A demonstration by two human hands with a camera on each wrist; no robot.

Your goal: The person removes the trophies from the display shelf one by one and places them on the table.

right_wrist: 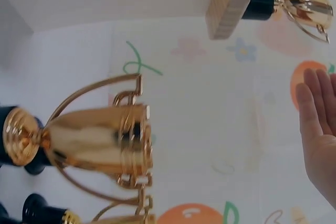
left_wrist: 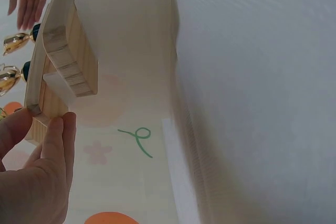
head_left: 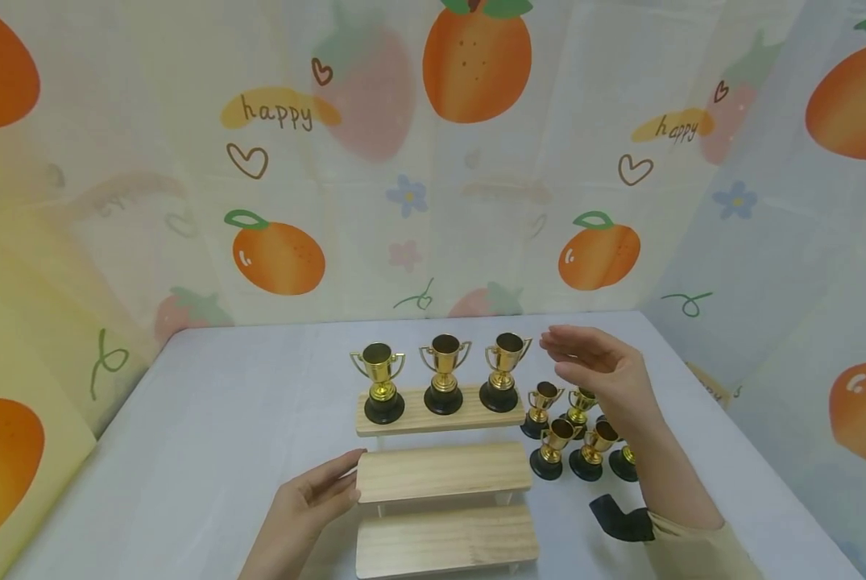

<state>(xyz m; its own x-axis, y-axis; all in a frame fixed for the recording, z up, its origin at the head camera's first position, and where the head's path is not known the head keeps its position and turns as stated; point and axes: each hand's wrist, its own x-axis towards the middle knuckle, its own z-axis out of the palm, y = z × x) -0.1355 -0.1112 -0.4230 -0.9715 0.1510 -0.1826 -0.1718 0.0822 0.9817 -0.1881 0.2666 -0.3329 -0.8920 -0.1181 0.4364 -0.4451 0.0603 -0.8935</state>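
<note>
A three-tier wooden display stand (head_left: 443, 475) has pale boards on whitish supports. My left hand (head_left: 309, 501) pinches the left end of its middle board; the left wrist view shows thumb and fingers (left_wrist: 52, 142) on either side of the board's end. Three gold trophy cups with black bases, left (head_left: 380, 370), middle (head_left: 444, 362) and right (head_left: 506, 360), stand upright in a row on the top board. Just right of the right cup, my right hand (head_left: 607, 370) is raised with straight fingers and holds nothing.
Several smaller gold trophy cups (head_left: 559, 435) stand on the white table (head_left: 222, 419) right of the stand, partly hidden behind the right forearm. A black strap (head_left: 621, 519) shows by the right sleeve. A fruit-printed curtain (head_left: 433, 177) surrounds the table's back and sides.
</note>
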